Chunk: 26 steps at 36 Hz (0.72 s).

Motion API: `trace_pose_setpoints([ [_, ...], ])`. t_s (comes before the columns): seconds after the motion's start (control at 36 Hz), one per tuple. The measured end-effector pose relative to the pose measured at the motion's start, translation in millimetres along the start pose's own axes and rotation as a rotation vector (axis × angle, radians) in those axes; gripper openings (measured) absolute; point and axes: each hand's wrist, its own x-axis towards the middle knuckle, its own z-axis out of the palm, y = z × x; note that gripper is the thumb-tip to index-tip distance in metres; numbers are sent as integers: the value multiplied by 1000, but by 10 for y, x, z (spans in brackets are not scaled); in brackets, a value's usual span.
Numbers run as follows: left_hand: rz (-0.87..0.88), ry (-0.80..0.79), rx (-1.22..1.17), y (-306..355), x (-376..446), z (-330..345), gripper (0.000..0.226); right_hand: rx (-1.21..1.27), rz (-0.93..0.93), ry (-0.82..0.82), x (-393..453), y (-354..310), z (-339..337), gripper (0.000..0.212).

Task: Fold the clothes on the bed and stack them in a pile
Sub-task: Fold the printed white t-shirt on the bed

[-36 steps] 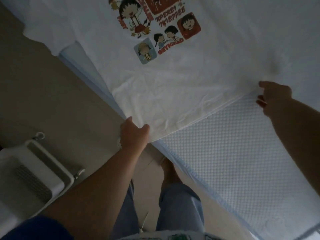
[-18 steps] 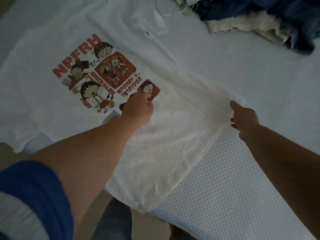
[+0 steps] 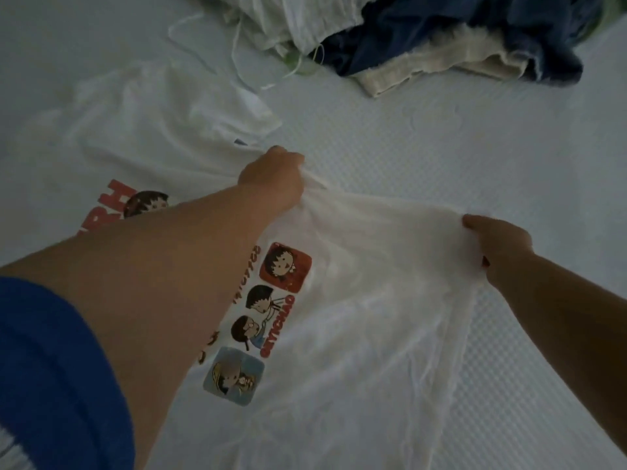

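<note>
A white T-shirt point(image 3: 356, 334) with red lettering and cartoon patches lies spread over the white bed point(image 3: 492, 157). My left hand point(image 3: 274, 178) is closed on a bunch of its fabric near the middle of the view, beside the sleeve. My right hand point(image 3: 498, 239) pinches the shirt's right edge. The cloth between the two hands is lifted and pulled taut. My left forearm hides part of the print.
A heap of unfolded clothes point(image 3: 441, 39) lies at the top: dark blue fabric, a cream piece and white pieces with loose strings. Bare textured mattress cover stretches to the right of the shirt.
My left hand moved from the shirt's hem up across the print to the area by the sleeve and gathered fabric. My right hand kept its grip on the edge. The view tilted up the bed.
</note>
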Motion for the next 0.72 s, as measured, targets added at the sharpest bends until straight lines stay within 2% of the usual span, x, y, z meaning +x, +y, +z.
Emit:
trace_pose_setpoints([
  [0.08,-3,-28,135,1,92,-76,43,91,7,-46,31,-22,-44,24],
  [0.14,22,-18,157,9,131,-156,32,162,48,-107,35,-48,-124,19],
  [0.19,41,20,80,-1,169,-262,20,243,66,-154,39,-110,-214,24],
  [0.25,0,119,-104,-34,201,-386,14,271,23,-186,59,-171,-296,23],
  [0.31,-37,248,-244,-50,239,-483,16,245,-61,-195,98,-208,-343,12],
  [0.39,-65,323,-255,-32,325,-462,21,131,-156,-163,208,-215,-294,7],
  [0.47,-80,311,-274,40,424,-266,25,-63,-214,-79,356,-180,-172,15],
  [0.56,-77,279,-304,128,437,-3,44,-244,-285,58,418,-153,-43,26],
  [0.64,26,259,-266,165,260,176,59,-275,-326,162,346,-123,40,42],
  [0.72,74,268,-266,105,-25,206,62,-363,-454,185,134,-90,66,61],
])
